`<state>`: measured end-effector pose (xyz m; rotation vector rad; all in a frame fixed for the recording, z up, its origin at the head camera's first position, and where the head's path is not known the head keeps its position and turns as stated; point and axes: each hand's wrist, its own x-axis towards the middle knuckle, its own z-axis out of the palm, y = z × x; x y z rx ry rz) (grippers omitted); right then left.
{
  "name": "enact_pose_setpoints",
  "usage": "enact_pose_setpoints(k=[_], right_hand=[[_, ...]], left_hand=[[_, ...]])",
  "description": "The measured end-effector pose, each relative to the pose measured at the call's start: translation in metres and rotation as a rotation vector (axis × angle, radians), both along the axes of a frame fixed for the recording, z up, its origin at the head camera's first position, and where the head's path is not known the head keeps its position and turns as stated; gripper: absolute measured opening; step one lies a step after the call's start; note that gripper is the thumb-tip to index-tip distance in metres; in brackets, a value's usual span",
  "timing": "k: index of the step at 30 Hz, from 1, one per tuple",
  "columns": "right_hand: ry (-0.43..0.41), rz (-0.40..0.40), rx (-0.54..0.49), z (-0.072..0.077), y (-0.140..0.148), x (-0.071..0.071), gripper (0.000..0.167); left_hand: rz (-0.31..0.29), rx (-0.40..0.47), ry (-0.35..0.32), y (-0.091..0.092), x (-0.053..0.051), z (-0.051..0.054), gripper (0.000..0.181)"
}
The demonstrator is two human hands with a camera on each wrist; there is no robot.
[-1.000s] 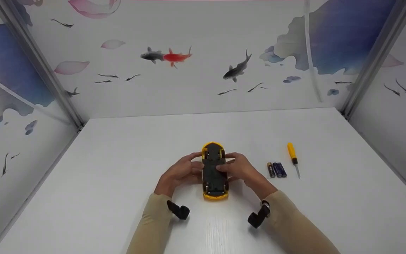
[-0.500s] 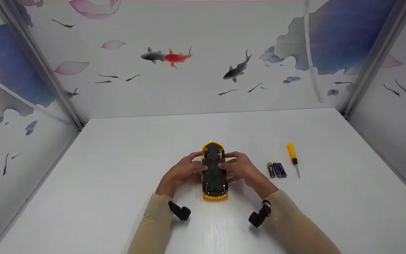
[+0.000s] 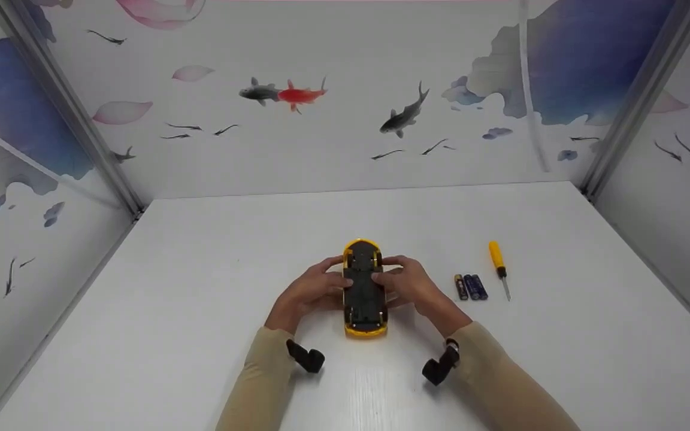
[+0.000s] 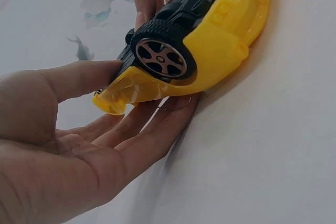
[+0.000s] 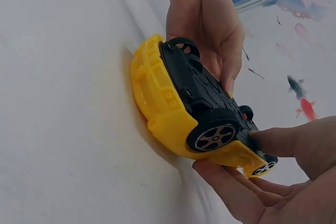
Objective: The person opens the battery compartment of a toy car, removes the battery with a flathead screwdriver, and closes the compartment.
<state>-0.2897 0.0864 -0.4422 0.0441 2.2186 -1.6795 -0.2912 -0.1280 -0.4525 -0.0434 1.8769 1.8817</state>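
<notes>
A yellow toy car is held upside down, its black underside facing up in the head view. My left hand grips its left side, thumb on the underside and fingers beneath the yellow body. On the other side my right hand holds it the same way, its thumb pressing the black base. In the left wrist view a wheel with a dark hub shows above my left fingers. The right wrist view shows the yellow end of the car and both thumbs on the base.
Three small batteries lie side by side on the white table, right of my right hand. Beyond them lies a screwdriver with a yellow handle. White panels with printed fish stand behind and at both sides.
My right thumb has shifted slightly on the car's underside, and my left thumb now reaches a little farther onto it. The car stays in nearly the same place.
</notes>
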Motion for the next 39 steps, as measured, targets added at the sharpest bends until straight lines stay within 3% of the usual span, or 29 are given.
enact_pose_setpoints(k=[5, 12, 27, 39], right_hand=[[-0.036, 0.012, -0.007, 0.0020, 0.0000, -0.0001, 0.065], [-0.025, 0.021, 0.012, 0.0047, -0.0003, -0.0001, 0.065], [-0.087, 0.053, -0.010, 0.0043, 0.0010, -0.0009, 0.069], [-0.052, 0.039, 0.018, 0.0039, -0.0013, 0.0012, 0.073]], left_hand=[[0.013, -0.026, -0.006, 0.0006, -0.0003, 0.0005, 0.075], [0.016, -0.077, 0.009, 0.0031, -0.0019, 0.0044, 0.074], [-0.040, -0.130, 0.051, 0.0020, -0.0009, 0.0036, 0.083], [-0.036, -0.154, 0.083, 0.0039, -0.0017, 0.0018, 0.080]])
